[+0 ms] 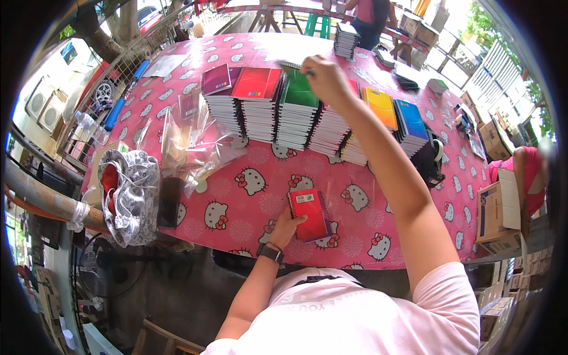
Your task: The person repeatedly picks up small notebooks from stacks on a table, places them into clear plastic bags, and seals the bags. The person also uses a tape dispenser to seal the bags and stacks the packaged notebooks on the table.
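My left hand (286, 228) grips a small red spiral notebook (309, 214) near the front of the table, thumb on its cover. A pale label sits near the notebook's top. Farther off, my right hand (322, 74) reaches over a row of notebook stacks. Its fingers are pinched at the top of the green notebook stack (299, 112), on a green notebook whose far edge looks tilted up. To the left stand the red notebook stack (258, 109) and the purple notebook stack (223, 109). Right of my forearm are the yellow notebook stack (380, 106) and the blue notebook stack (412, 121). My arm partly hides another stack.
A pink patterned cloth (254, 222) covers the table. Clear plastic bags (192, 139) and a grey-white patterned fabric bag (133, 195) lie at left. More notebooks (346, 41) are piled at the far edge. An open carton (500, 213) stands right, near another person (529, 177).
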A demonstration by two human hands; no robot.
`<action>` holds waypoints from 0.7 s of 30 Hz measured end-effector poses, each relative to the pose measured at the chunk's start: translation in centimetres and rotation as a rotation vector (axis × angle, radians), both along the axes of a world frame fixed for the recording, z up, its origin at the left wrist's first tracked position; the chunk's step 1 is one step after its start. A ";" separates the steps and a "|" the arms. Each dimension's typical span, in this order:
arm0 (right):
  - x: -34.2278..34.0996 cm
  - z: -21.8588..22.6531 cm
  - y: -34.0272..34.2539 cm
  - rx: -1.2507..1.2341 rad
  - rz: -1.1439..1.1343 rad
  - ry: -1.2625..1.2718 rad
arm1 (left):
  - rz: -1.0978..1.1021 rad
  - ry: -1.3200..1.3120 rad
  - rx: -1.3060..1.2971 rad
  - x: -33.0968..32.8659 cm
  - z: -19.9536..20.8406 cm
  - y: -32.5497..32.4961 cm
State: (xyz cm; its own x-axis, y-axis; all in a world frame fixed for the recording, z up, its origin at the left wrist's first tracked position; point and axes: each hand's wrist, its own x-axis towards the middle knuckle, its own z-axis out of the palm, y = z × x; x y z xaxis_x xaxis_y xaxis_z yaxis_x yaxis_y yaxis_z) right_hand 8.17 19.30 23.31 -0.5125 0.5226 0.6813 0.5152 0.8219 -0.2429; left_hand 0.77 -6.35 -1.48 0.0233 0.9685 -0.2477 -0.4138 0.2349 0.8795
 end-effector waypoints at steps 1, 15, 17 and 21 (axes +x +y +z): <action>1.4 1.7 -2.0 -0.124 0.070 0.090 | 0.008 0.001 0.013 -0.2 -0.2 -0.1; 2.1 -9.7 -6.8 -0.040 0.290 -0.547 | -0.036 0.425 0.058 0.1 0.5 -0.3; 2.4 -4.5 -5.1 0.051 -0.125 -0.428 | -0.038 0.367 0.048 -0.3 0.1 -0.4; 4.9 -3.8 -1.3 -0.200 -0.260 -0.583 | -0.070 0.385 0.041 -0.1 1.2 -0.3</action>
